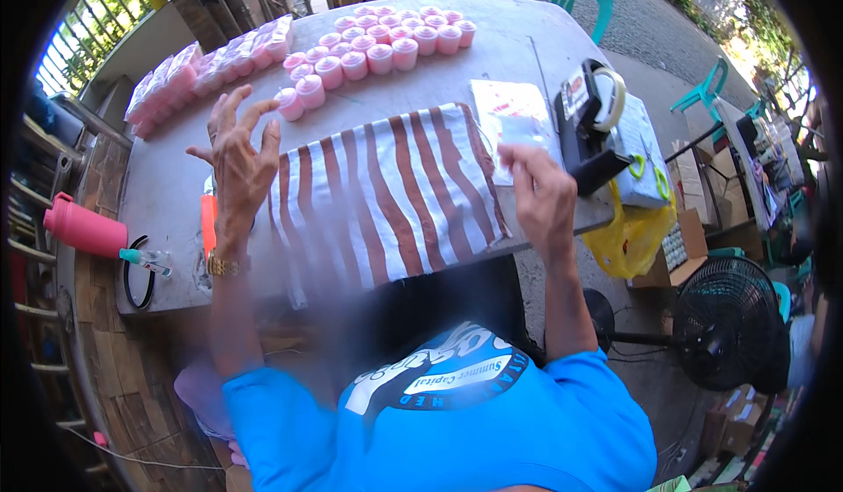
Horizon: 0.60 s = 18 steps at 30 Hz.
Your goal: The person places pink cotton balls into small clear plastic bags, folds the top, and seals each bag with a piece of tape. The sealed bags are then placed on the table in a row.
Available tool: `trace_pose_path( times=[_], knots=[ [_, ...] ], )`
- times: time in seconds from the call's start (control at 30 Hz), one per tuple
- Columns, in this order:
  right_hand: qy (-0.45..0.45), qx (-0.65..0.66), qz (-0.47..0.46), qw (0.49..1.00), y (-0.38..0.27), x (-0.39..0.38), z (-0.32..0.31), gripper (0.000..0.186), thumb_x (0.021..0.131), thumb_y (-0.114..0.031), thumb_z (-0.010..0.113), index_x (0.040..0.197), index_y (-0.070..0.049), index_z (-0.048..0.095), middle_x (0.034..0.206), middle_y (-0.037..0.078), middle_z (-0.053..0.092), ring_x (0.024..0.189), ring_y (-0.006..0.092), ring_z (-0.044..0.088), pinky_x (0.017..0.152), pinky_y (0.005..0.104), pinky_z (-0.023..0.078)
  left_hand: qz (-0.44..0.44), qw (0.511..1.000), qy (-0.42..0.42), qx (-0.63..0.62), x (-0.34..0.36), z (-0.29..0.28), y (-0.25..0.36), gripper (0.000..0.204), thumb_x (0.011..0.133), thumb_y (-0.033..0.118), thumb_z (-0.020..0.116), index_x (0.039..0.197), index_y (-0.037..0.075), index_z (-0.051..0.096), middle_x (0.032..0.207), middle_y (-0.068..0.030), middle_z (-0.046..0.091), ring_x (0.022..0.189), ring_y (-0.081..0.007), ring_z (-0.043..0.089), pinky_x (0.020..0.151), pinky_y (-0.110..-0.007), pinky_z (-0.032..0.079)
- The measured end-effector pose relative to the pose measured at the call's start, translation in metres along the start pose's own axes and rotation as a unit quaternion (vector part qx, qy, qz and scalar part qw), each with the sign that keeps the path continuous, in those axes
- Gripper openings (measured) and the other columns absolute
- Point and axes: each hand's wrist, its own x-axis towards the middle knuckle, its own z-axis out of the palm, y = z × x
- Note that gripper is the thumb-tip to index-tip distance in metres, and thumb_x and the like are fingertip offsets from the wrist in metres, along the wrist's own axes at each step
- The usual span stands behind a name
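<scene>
My left hand (pixel 239 154) is raised over the table with its fingers spread, holding nothing. It is near the closest of several small pink jars (pixel 330 72), which stand in rows towards the far edge. On the right, my right hand (pixel 543 189) is closed, its fingers curled in; whatever they hold, if anything, is hidden. Just beyond it are clear plastic bags (pixel 514 122) with red print. Between my hands a brown-and-white striped cloth (pixel 386 189) lies flat, its near side at the table's front edge.
Wrapped pink packs (pixel 211 69) line the far left. A black tape dispenser (pixel 590 128) stands right of the bags, beside a box (pixel 645 154) with green-handled scissors (pixel 650 174). A yellow bag (pixel 625 237) hangs off the right edge. A pink tumbler (pixel 86 226) and a fan (pixel 729 323) flank the table.
</scene>
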Motion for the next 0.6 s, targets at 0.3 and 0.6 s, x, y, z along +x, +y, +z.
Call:
trace_pose_path(
  times=[0.3, 0.6],
  knots=[
    [-0.04, -0.248, -0.009, 0.968, 0.09, 0.045, 0.032, 0.042, 0.087, -0.016, 0.064, 0.12, 0.011, 0.06, 0.125, 0.029, 0.06, 0.12, 0.0398, 0.057, 0.106, 0.0423, 0.043, -0.012, 0.999, -0.012, -0.05, -0.052, -0.011, 0.041, 0.018, 0.089, 0.019, 0.064, 0.104, 0.019, 0.074, 0.143, -0.0056, 0.05, 0.145, -0.0323, 0.031, 0.105, -0.08, -0.003],
    [0.043, -0.209, -0.002, 0.977, 0.091, 0.039, 0.026, 0.018, 0.081, -0.004, 0.069, 0.099, 0.0, 0.069, 0.099, 0.017, 0.07, 0.095, 0.0339, 0.067, 0.085, 0.0405, 0.052, -0.029, 0.994, 0.005, -0.102, -0.076, -0.008, 0.041, 0.015, 0.088, 0.018, 0.065, 0.101, 0.017, 0.074, 0.139, -0.0102, 0.053, 0.143, -0.0353, 0.033, 0.106, -0.079, -0.006]
  ],
)
